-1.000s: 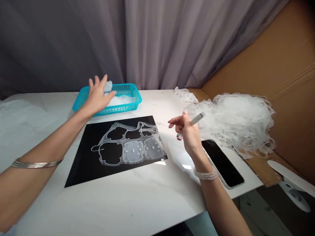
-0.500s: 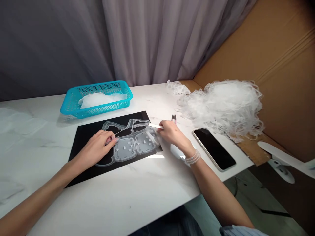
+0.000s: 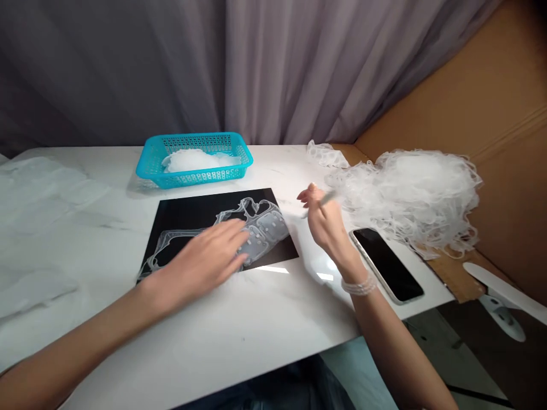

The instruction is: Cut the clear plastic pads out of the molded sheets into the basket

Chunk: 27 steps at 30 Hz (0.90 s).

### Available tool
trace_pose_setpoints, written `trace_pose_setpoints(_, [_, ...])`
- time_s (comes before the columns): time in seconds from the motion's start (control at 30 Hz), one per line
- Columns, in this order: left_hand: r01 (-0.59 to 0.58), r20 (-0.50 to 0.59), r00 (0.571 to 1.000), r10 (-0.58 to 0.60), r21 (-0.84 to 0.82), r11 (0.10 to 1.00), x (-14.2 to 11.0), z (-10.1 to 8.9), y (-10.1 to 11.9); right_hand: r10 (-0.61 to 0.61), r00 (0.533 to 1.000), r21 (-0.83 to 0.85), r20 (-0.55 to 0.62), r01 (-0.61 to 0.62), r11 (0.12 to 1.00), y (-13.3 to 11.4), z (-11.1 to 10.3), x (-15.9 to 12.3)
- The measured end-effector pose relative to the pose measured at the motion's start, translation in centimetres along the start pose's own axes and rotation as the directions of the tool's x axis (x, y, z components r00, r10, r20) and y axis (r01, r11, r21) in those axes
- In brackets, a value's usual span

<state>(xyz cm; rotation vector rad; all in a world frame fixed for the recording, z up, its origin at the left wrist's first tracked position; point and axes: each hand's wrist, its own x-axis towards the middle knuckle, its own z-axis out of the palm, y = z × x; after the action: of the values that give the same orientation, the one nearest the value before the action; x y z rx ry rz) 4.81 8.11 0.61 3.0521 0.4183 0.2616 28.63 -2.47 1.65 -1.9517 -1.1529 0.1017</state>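
A translucent silicone sheet (image 3: 260, 225) with cut-out frames and padded cells lies on a black mat (image 3: 192, 213). My left hand (image 3: 209, 259) rests flat on the sheet with fingers stretched out, pressing it down. My right hand (image 3: 322, 219) hovers just right of the mat, fingers pinched round a thin grey tool (image 3: 327, 198) that points up and right.
A turquoise basket (image 3: 194, 158) holding white pieces stands behind the mat. A big heap of white trimmings (image 3: 410, 191) lies at the right, a black phone (image 3: 387, 265) in front of it. Brown cardboard (image 3: 491, 131) walls the right side. Clear plastic bags (image 3: 38, 193) lie at left.
My left hand came back from the basket and slid right over the sheet, now flat on it. My right hand dipped to the sheet, then lifted off to the right with the tool.
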Motion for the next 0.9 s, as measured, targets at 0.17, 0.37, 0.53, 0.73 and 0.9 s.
trace_pose_setpoints(0.17, [-0.12,0.035,0.992,0.123,-0.074,0.99,2.4,3.1,1.1,0.09,0.974,0.392,0.209,-0.168,0.905,-1.0,1.1,-2.9])
trace_pose_setpoints(0.37, [-0.148,-0.044,0.988,0.145,-0.077,0.986,1.7,4.6,0.7,0.007,0.975,0.303,0.223,-0.077,0.95,-0.6,3.1,-4.4])
trace_pose_setpoints(0.53, [-0.144,-0.083,0.988,0.133,-0.15,0.978,1.7,4.8,0.7,-0.066,0.951,0.146,0.302,0.023,0.989,-1.3,3.1,-4.7])
trace_pose_setpoints(0.73, [-0.122,-0.068,0.992,0.111,-0.204,0.971,1.7,4.7,0.7,-0.132,0.935,0.034,0.33,0.128,0.991,-1.7,3.5,-4.5])
trace_pose_setpoints(0.9, [-0.116,-0.058,0.993,0.106,-0.227,0.967,1.8,4.6,0.8,-0.244,0.925,-0.029,0.29,0.263,0.964,-1.2,4.4,-4.8])
